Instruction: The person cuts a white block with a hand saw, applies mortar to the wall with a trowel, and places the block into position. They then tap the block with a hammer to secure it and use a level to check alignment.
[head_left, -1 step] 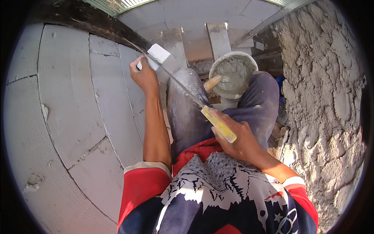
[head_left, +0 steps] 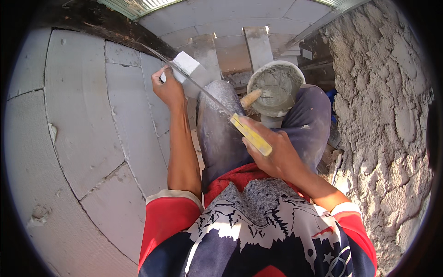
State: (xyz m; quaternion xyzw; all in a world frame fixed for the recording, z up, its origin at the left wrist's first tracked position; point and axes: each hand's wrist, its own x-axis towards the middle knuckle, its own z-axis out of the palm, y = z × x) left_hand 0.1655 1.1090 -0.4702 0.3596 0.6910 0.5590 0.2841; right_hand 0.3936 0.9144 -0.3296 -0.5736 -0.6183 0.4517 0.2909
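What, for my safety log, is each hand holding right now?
Left hand: closed, holding the white block.
Right hand: closed around the yellow saw handle.

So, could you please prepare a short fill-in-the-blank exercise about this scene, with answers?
The right hand holds a saw with a ____ handle.
The left hand holds a block whose upper face is ____.
The bucket contains a mix coloured ____.
The rough wall is on the picture's ____ side.
Missing words: yellow; white; grey; right.

From afar I see a white bucket (head_left: 273, 112) of grey mortar (head_left: 282, 82). A rough wall (head_left: 378, 129) stands right, pale blocks (head_left: 78, 115) left.
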